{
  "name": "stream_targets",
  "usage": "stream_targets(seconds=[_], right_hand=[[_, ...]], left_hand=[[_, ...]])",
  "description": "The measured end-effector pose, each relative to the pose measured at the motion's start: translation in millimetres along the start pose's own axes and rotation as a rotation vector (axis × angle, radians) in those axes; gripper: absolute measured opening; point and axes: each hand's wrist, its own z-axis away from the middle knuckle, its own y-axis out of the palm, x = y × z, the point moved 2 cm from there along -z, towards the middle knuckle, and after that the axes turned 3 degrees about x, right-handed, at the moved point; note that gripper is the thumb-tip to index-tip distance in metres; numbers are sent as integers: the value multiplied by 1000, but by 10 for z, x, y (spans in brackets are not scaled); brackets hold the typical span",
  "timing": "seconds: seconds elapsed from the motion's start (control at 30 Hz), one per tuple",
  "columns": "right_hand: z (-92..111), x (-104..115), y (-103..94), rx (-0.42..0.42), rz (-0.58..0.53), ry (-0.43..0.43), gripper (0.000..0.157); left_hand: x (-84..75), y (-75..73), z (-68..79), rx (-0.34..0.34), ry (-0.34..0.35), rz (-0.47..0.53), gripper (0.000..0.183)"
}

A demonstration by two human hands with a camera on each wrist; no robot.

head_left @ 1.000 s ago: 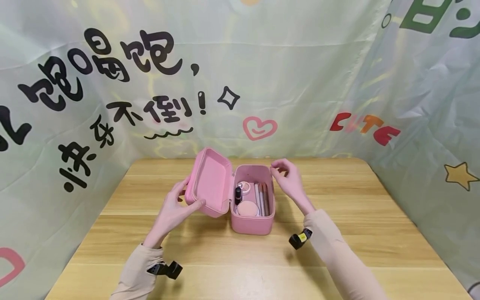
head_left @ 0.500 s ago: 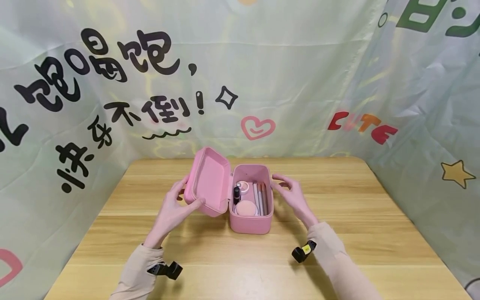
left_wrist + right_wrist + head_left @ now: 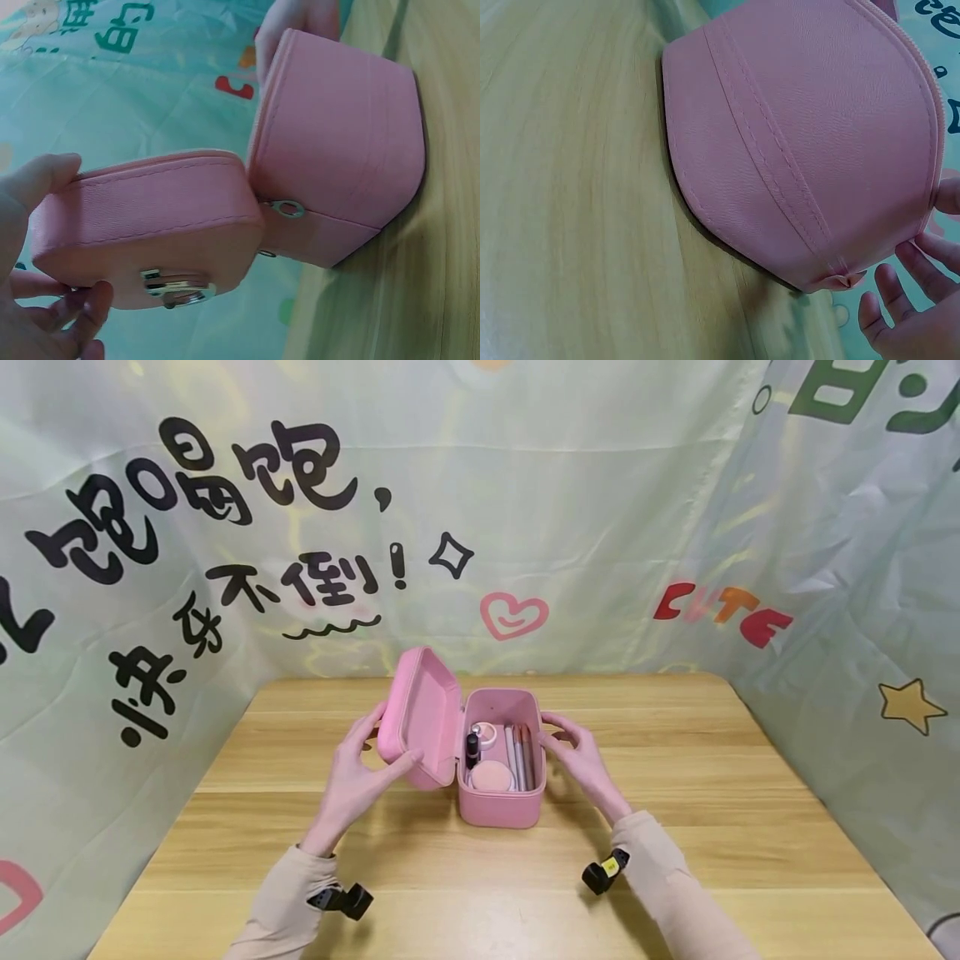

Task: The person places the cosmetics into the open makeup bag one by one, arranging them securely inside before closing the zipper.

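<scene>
A pink cosmetic case (image 3: 500,810) stands unzipped on the wooden table, its lid (image 3: 431,718) tilted out to the left. My left hand (image 3: 360,772) grips that lid, thumb along the near edge and fingers underneath. At the case's right wall, my right hand (image 3: 581,760) holds the rim between thumb and fingers. Inside lie a round pink powder puff (image 3: 492,776), a small black-capped bottle (image 3: 472,750), a round compact (image 3: 486,735) and several slim pencils (image 3: 519,756). A metal buckle (image 3: 178,289) shows on the lid's outside in the left wrist view.
Wooden tabletop (image 3: 712,827) extends around the case on both sides and in front. A pale printed curtain (image 3: 600,527) hangs behind the table and along its sides. A metal zipper pull (image 3: 286,208) hangs at the case's hinge side.
My left hand has swung the lid slightly up and to the right. My right hand shifted from the rim's far right corner, opened a little, then came back against the right wall.
</scene>
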Motion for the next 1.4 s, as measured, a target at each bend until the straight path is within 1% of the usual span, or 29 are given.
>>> stream_targets(seconds=[0.1, 0.2, 0.33, 0.43, 0.53, 0.7, 0.8, 0.9, 1.1, 1.3, 1.4], right_hand=[[0, -15, 5, 0, 2, -7, 46], [-3, -32, 9, -2, 9, -17, 45], [-3, -61, 7, -2, 18, -24, 46], [1, -77, 0, -1, 12, -20, 47], [9, -73, -2, -3, -7, -15, 47], [11, -65, 6, -5, -29, -12, 47], [10, -64, 11, -2, -37, -9, 47], [7, -69, 12, 0, -49, -13, 47], [-7, -85, 15, 6, -50, -18, 47], [-4, -72, 10, 10, -49, -19, 47], [4, -62, 9, 3, -50, -23, 47]], left_hand=[[-19, 43, -3, -31, 45, 7, 80], [-44, 85, -8, -47, 99, 20, 82], [-92, 136, -19, -59, 187, -4, 82], [-133, 170, -28, -67, 228, -29, 83], [-173, 210, -39, -68, 220, -44, 84], [-253, 298, -57, -56, 162, -46, 85], [-306, 352, -64, -44, 151, -40, 84], [-345, 404, -78, -39, 174, -48, 83], [-432, 504, -99, -22, 240, -92, 83], [-531, 641, -86, -30, 318, -178, 79], [-573, 716, -77, -16, 358, -229, 77]])
